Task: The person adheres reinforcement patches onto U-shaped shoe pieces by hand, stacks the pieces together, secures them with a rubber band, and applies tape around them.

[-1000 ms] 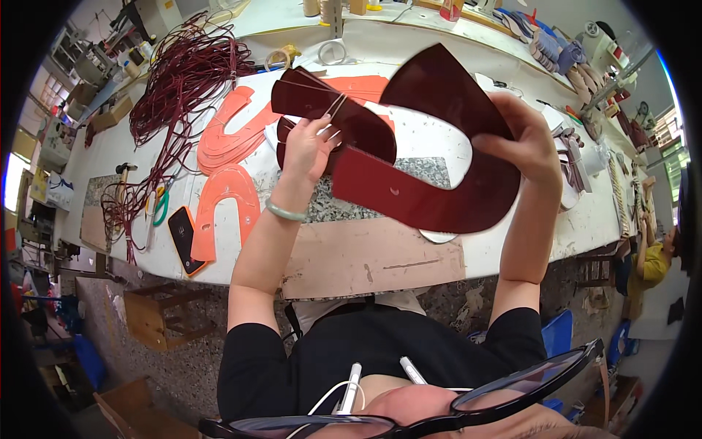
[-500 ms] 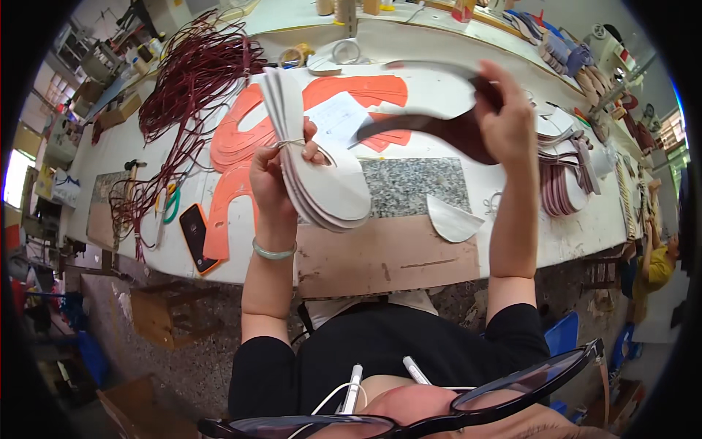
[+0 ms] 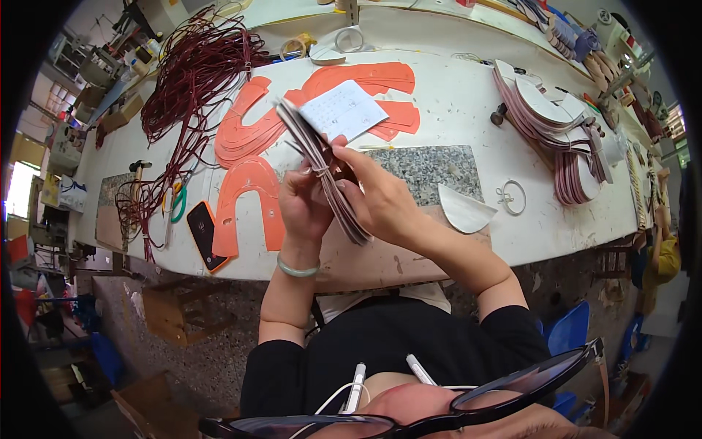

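A tied bundle of thin curved leather pieces (image 3: 313,148), pale on one face and dark on the other, is held edge-on and tilted above the near edge of the worktable. My left hand (image 3: 302,201) is closed round it from the left, beside the light band tied about its middle. From the right, my right hand (image 3: 384,194) grips the same bundle, fingers at the band; its fingertips are partly hidden. Behind lie coral U-shaped pieces (image 3: 248,197) and a white paper with handwriting (image 3: 344,110).
A granite slab (image 3: 431,168) and a pale half-round piece (image 3: 464,210) lie right of my hands, near a looped cord (image 3: 512,197). Similar bundles (image 3: 545,121) are stacked farther right. Leftward are a phone (image 3: 201,230), green-handled scissors (image 3: 179,203) and tangled dark-red cords (image 3: 194,80).
My right hand has let go of the dark curved pieces, now with the stack at the right, and come back to the tied bundle. The bundle has turned from face-on to edge-on.
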`<state>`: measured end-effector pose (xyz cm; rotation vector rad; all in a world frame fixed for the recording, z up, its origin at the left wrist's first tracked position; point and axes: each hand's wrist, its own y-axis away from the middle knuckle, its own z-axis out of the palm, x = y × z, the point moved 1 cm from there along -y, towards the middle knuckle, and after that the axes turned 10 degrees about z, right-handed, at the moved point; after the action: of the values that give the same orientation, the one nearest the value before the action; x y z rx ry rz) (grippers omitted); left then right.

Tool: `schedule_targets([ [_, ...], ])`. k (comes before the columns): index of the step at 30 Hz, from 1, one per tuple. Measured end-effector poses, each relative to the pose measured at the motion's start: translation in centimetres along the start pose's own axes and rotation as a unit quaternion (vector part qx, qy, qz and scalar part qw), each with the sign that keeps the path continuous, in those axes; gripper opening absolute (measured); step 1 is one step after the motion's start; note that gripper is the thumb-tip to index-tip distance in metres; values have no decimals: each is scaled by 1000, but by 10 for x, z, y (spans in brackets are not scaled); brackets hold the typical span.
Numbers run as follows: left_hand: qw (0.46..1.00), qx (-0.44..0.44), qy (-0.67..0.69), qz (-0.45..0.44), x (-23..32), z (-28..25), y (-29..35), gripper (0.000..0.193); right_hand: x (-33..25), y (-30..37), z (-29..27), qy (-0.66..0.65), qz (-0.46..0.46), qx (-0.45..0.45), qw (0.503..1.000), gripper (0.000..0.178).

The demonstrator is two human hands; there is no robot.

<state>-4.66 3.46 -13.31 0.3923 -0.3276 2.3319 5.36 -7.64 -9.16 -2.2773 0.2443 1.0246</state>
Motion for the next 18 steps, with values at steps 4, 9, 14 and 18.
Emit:
schedule_targets([
  [4, 997, -56, -40, 20, 4, -2, 10, 43, 15, 4, 8, -26, -47, 27, 998, 38],
  [9, 985, -17, -168, 43, 8, 7, 17, 42, 16, -6, 8, 31, -120, 30, 992, 21],
  [14, 982, -77, -170, 5, 14, -1, 16, 45, 11, -20, 1, 77, -201, 32, 976, 22],
  [18, 986, -63, -156, -20, 13, 8, 17, 47, 15, -21, 0, 63, -208, 67, 974, 15],
])
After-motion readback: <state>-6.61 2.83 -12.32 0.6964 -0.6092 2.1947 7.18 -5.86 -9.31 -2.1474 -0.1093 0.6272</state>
